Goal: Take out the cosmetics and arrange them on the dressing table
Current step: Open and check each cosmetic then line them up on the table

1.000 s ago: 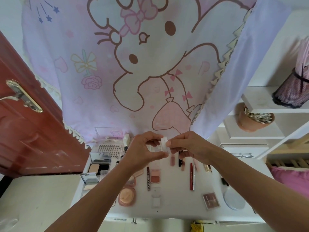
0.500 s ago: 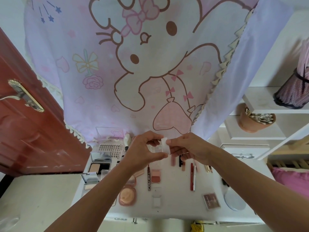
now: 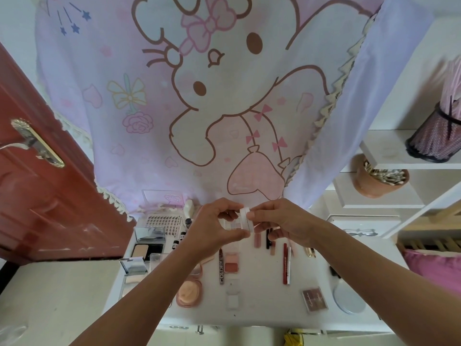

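Cosmetics (image 3: 231, 262) lie in rows on the table (image 3: 262, 299), and above its far half the left hand (image 3: 212, 228) and right hand (image 3: 282, 221) pinch a small white case (image 3: 245, 219) with curled fingers, probably opening it; next it needs a free spot.

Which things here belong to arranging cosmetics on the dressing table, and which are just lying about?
Job: small white container, pinched between left hand and right hand; peach compact; blush palette; red pencil; dressing table.
Lying about: red door; cartoon curtain; cotton-swab pot; pink cushion.
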